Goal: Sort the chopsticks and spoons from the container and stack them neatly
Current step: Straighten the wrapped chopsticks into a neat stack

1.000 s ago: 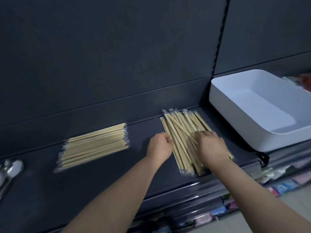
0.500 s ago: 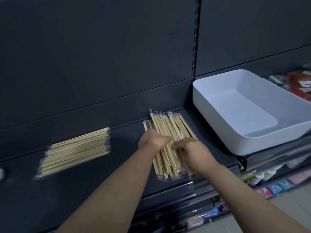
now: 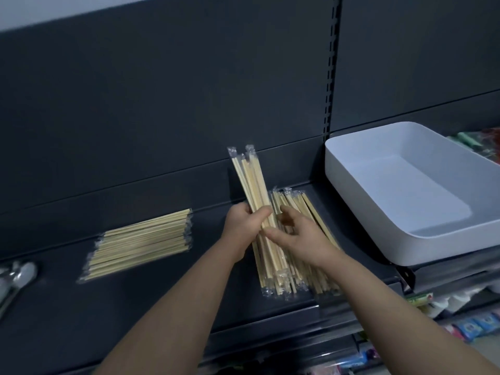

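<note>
My left hand point(image 3: 242, 226) grips a small bundle of wrapped wooden chopsticks point(image 3: 250, 180), tilted up off the shelf with its far end raised toward the back panel. My right hand point(image 3: 297, 236) lies over a loose pile of wrapped chopsticks point(image 3: 284, 277) on the dark shelf, its thumb touching the lifted bundle. A neat stack of chopsticks point(image 3: 140, 242) lies flat to the left. Wrapped spoons point(image 3: 19, 274) show at the far left edge. The white container point(image 3: 351, 158) stands to the right, with nothing visible inside.
The dark shelf point(image 3: 162, 307) has a front lip below my forearms. A dark back panel point(image 3: 189, 104) rises behind. Lower shelves at the right hold packaged goods point(image 3: 465, 323).
My left hand has lifted a small bundle out of the loose pile and tilted it upward. The right hand has stayed on the pile. The camera view has shifted.
</note>
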`<action>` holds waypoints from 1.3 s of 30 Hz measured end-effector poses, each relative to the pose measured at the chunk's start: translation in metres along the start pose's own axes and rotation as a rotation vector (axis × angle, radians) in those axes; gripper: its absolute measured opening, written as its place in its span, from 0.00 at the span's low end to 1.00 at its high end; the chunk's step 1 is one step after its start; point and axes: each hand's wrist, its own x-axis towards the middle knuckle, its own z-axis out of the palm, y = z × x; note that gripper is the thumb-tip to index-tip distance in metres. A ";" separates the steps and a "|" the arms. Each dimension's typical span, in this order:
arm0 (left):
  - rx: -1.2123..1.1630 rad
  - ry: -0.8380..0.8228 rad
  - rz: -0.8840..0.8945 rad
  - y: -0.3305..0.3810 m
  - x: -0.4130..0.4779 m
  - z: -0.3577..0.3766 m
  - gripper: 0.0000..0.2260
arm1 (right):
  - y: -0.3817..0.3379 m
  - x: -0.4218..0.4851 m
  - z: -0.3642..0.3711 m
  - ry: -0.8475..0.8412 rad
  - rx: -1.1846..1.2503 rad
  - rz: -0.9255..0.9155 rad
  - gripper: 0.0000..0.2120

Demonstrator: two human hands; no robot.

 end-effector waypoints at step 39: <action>-0.411 0.151 0.075 -0.064 -0.023 -0.162 0.16 | -0.068 0.013 0.154 -0.177 -0.394 -0.098 0.11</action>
